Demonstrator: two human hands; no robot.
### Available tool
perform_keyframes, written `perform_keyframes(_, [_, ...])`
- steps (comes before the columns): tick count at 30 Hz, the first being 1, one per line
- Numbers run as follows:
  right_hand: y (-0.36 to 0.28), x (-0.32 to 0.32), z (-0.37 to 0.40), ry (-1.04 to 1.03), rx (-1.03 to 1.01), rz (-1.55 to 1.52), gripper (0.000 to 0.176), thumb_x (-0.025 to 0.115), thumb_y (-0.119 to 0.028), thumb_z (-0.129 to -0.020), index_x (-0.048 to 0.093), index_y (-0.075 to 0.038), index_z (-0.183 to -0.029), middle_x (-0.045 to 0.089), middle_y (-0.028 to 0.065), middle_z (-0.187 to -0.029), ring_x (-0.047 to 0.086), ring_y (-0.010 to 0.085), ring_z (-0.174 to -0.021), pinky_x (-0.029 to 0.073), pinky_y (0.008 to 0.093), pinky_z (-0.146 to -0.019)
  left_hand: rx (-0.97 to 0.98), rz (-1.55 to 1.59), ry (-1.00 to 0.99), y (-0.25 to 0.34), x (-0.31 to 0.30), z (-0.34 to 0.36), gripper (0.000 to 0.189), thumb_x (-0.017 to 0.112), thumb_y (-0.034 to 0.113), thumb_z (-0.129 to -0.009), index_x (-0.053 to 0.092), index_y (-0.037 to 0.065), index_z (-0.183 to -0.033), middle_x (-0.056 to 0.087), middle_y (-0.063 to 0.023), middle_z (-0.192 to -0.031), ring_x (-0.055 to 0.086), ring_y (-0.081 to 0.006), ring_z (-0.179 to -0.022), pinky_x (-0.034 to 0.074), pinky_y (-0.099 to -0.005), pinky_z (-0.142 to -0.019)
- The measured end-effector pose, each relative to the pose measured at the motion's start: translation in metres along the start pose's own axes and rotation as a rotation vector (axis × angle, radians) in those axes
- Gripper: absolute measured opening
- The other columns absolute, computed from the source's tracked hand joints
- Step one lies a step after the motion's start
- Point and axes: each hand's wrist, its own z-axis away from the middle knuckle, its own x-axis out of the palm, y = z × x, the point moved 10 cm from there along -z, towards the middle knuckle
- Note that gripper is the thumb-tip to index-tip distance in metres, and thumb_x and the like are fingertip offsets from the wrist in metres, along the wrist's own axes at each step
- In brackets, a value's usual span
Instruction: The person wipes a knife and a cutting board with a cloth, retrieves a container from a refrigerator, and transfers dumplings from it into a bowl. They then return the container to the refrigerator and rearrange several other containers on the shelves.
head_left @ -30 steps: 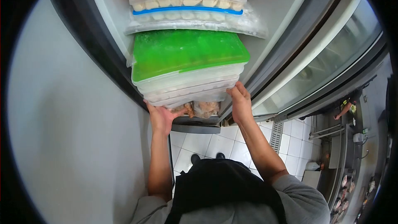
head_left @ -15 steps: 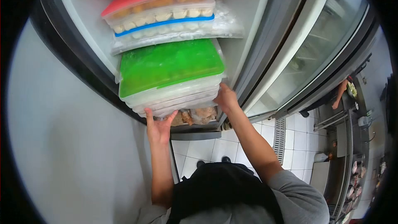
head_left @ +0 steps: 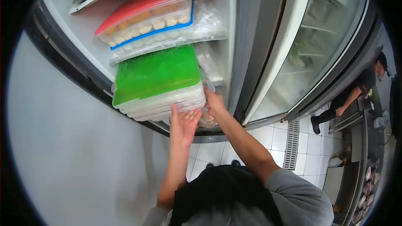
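A stack of clear containers with a green lid (head_left: 157, 75) rests inside the open fridge, in its lower part. My left hand (head_left: 183, 121) is at the front right of the stack, palm up, fingers spread, its fingertips against the lowest containers. At the stack's right side is my right hand (head_left: 214, 102), its fingers curled at the containers' corner and partly hidden. Bagged food (head_left: 207, 119) shows below, behind my hands. On the shelf above sit a red-lidded container (head_left: 144, 6) and a blue-rimmed one (head_left: 155, 32), over a frosty plastic bag (head_left: 209, 21).
The glass fridge door (head_left: 310, 50) stands on the right. Farther right, a person in dark clothes (head_left: 356, 88) is beside a metal counter (head_left: 356, 142) with several plates. A floor drain (head_left: 292, 144) runs through the white tiles. A grey surface (head_left: 83, 134) fills the left.
The green-lidded stack sits further left in view, with more of the bags beside it showing. My left hand has moved right along its front. The person at the right shows more fully.
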Motion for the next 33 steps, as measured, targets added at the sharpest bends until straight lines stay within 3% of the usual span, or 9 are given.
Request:
perform_keyframes(4, [-0.015, 0.011, 0.006, -0.184, -0.053, -0.063, 0.045, 0.072, -0.018, -0.089, 0.048, 0.002, -0.121, 0.063, 0.0162, -0.113, 0.067, 0.0252, -0.092, 0.057, 0.0371, -0.065, 0.069, -0.141, -0.008, 0.012, 0.02, -0.011, 0.114, 0.069, 0.057, -0.084, 0.004, -0.013, -0.146, 0.022, -0.0336, -0.148, 0.027, -0.0477, -0.141, 0.031, -0.0565, -0.116])
perform_keyframes(12, [0.008, 0.012, 0.035, -0.25, 0.003, -0.068, 0.038, 0.063, -0.01, -0.092, 0.048, 0.0, -0.125, 0.064, 0.0141, -0.109, 0.067, 0.0245, -0.09, 0.061, 0.0356, -0.065, 0.124, -0.134, 0.043, 0.016, 0.044, 0.009, 0.117, 0.078, 0.047, -0.081, 0.002, -0.016, -0.143, 0.02, -0.0312, -0.148, 0.026, -0.0489, -0.14, 0.036, -0.0619, -0.112])
perform_keyframes(15, [0.021, 0.019, 0.042, -0.343, 0.061, -0.152, 0.048, 0.059, -0.005, -0.095, 0.036, 0.006, -0.136, 0.059, 0.0183, -0.121, 0.066, 0.0296, -0.1, 0.063, 0.041, -0.074, 0.082, -0.108, 0.032, 0.013, 0.05, 0.0, 0.117, 0.078, 0.05, -0.079, 0.006, -0.018, -0.141, 0.02, -0.0333, -0.147, 0.031, -0.0477, -0.137, 0.042, -0.0608, -0.109])
perform_keyframes(18, [0.03, 0.011, 0.061, -0.212, 0.077, -0.068, 0.037, 0.062, -0.005, -0.091, 0.048, 0.001, -0.125, 0.064, 0.0143, -0.112, 0.066, 0.0242, -0.096, 0.061, 0.0344, -0.065, 0.108, -0.144, 0.061, 0.01, 0.064, 0.006, 0.114, 0.078, 0.046, -0.081, 0.006, -0.018, -0.141, 0.023, -0.0328, -0.146, 0.032, -0.0474, -0.136, 0.042, -0.0617, -0.108])
perform_keyframes(21, [0.059, 0.026, 0.111, -0.323, 0.154, -0.168, 0.046, 0.068, -0.004, -0.087, 0.041, 0.0, -0.124, 0.062, 0.0145, -0.11, 0.068, 0.0251, -0.088, 0.061, 0.0344, -0.068, 0.043, 0.056, 0.151, 0.006, 0.045, -0.009, 0.101, 0.078, 0.043, -0.082, 0.018, -0.006, -0.147, 0.02, -0.0297, -0.149, 0.028, -0.0499, -0.138, 0.038, -0.0627, -0.111])
perform_keyframes(24, [0.06, 0.021, 0.126, -0.358, 0.182, -0.207, 0.05, 0.071, -0.005, -0.085, 0.039, 0.0, -0.123, 0.062, 0.0142, -0.108, 0.068, 0.0252, -0.085, 0.061, 0.0351, -0.069, 0.181, -0.163, 0.033, 0.022, 0.063, -0.017, 0.101, 0.077, 0.045, -0.083, 0.018, -0.004, -0.149, 0.019, -0.0307, -0.149, 0.025, -0.0501, -0.14, 0.037, -0.0634, -0.111])
perform_keyframes(28, [0.06, 0.01, 0.136, -0.453, 0.267, -0.186, 0.052, 0.074, -0.01, -0.084, 0.039, 0.0, -0.12, 0.062, 0.0147, -0.106, 0.069, 0.0264, -0.084, 0.061, 0.0377, -0.071, 0.157, -0.042, 0.151, 0.036, 0.056, -0.033, 0.1, 0.074, 0.047, -0.085, 0.017, -0.005, -0.148, 0.02, -0.0319, -0.148, 0.026, -0.0511, -0.139, 0.037, -0.0627, -0.111])
perform_keyframes(30, [0.05, 0.008, 0.138, -0.458, 0.274, -0.174, 0.051, 0.075, -0.011, -0.084, 0.039, 0.0, -0.119, 0.063, 0.0149, -0.106, 0.069, 0.0275, -0.085, 0.061, 0.0388, -0.073, 0.146, -0.16, 0.055, 0.049, 0.06, -0.046, 0.109, 0.07, 0.053, -0.086, 0.006, -0.008, -0.15, 0.017, -0.0319, -0.15, 0.024, -0.0493, -0.14, 0.04, -0.0626, -0.109])
perform_keyframes(33, [0.045, 0.007, 0.144, -0.458, 0.282, -0.163, 0.051, 0.075, -0.013, -0.085, 0.04, 0.0, -0.119, 0.062, 0.0159, -0.108, 0.07, 0.0291, -0.087, 0.061, 0.0398, -0.075, 0.066, -0.133, 0.035, 0.054, 0.055, -0.061, 0.102, 0.066, 0.05, -0.09, 0.009, -0.012, -0.148, 0.019, -0.0357, -0.149, 0.028, -0.0526, -0.138, 0.036, -0.0588, -0.113])
